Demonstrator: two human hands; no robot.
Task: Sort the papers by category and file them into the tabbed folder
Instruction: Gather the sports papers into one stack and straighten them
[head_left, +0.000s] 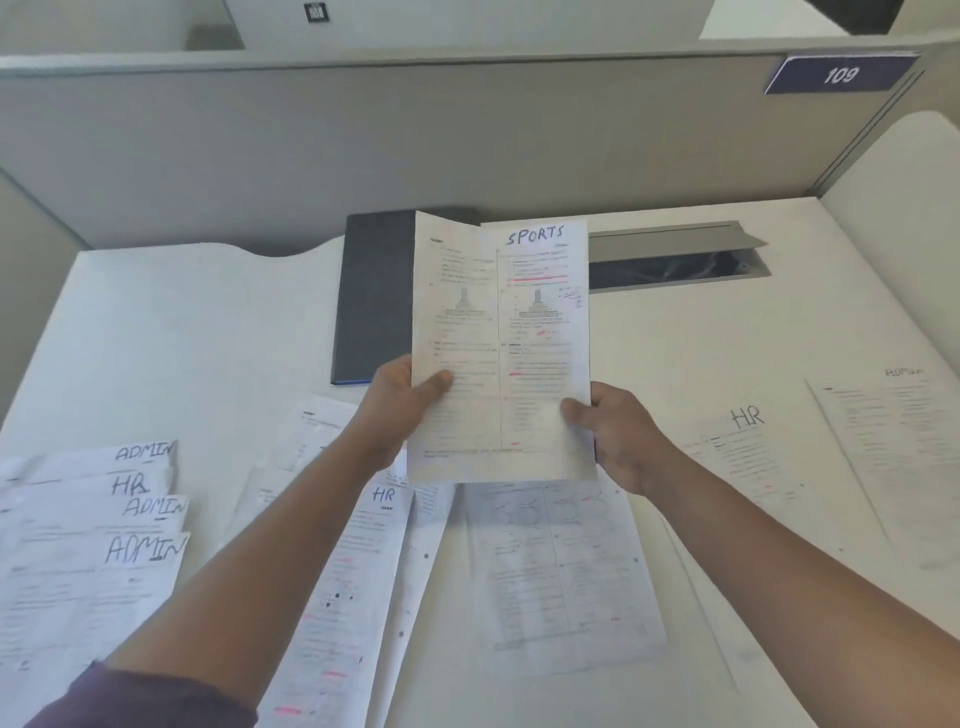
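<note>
Both hands hold one sheet up above the white desk (218, 332): the paper marked SPORTS (501, 348), upright and facing the camera, with its top left corner folded slightly forward. The left hand (402, 402) pinches the sheet's lower left edge, thumb on the printed face and fingers hidden behind; the right hand (618, 431) pinches the lower right edge in the same way, thumb in front. Directly behind the held sheet, and partly covered by it, lies the dark folder (371, 296), closed and flat on the desk, its long side running away from the camera. Right of the held sheet, at the back of the desk, is a grey cable slot (675, 260) with its flap raised. Below the held sheet, loose papers lie overlapping on the desk, one of them headed HR (382, 525) just under the left wrist, another unlabelled sheet (561, 571) beneath the right wrist. Far left of the held sheet is a fanned stack of papers (98, 519) whose visible headings read ADMIN, HR, ADMIN, ADMIN. To the right of the held sheet lies a second HR sheet (743, 447), and beyond it another page (893, 441) whose heading is too blurred to read. Above the held sheet, on the grey partition, a blue plate reads 109 (839, 75).
</note>
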